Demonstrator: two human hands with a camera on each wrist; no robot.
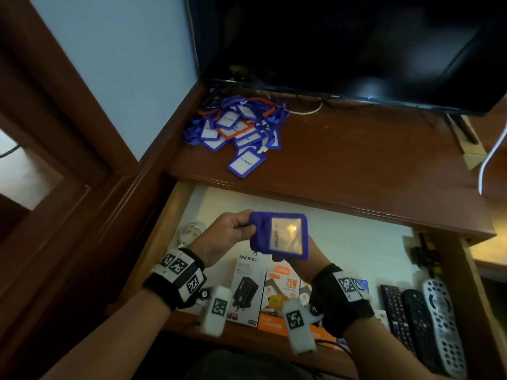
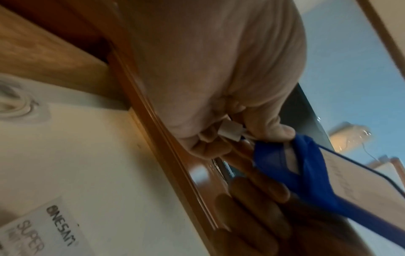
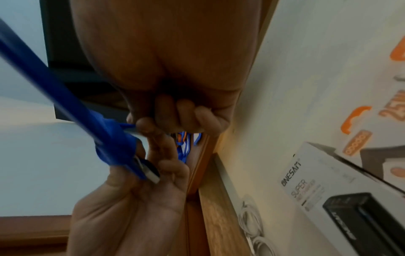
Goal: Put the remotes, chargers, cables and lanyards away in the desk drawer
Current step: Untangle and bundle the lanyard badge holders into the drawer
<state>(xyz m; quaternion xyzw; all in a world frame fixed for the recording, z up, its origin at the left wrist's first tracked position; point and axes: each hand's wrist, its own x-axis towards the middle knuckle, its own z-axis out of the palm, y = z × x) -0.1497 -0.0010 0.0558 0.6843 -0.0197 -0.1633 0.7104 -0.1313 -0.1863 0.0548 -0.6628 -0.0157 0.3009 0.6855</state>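
Note:
A blue badge holder [image 1: 282, 234] with its blue lanyard strap wound round it hangs over the open drawer [image 1: 356, 242], held by both hands. My left hand [image 1: 241, 226] grips its left end; in the left wrist view the thumb pinches the strap [image 2: 274, 152] by a white clip [image 2: 230, 131]. My right hand [image 1: 315, 256] holds the right side from below, mostly hidden by the badge; in the right wrist view its curled fingers [image 3: 175, 117] meet the strap [image 3: 114, 138]. A pile of blue and orange lanyards [image 1: 236, 130] lies on the desktop at the back left.
In the drawer lie charger boxes [image 1: 247, 292] at the front, three remotes [image 1: 439, 325] on the right, a coiled white cable [image 1: 189, 231] at the left and dark connectors [image 1: 422, 253] at the right wall. A TV [image 1: 356, 50] stands at the desk's back. A white cable [image 1: 491, 157] hangs at right.

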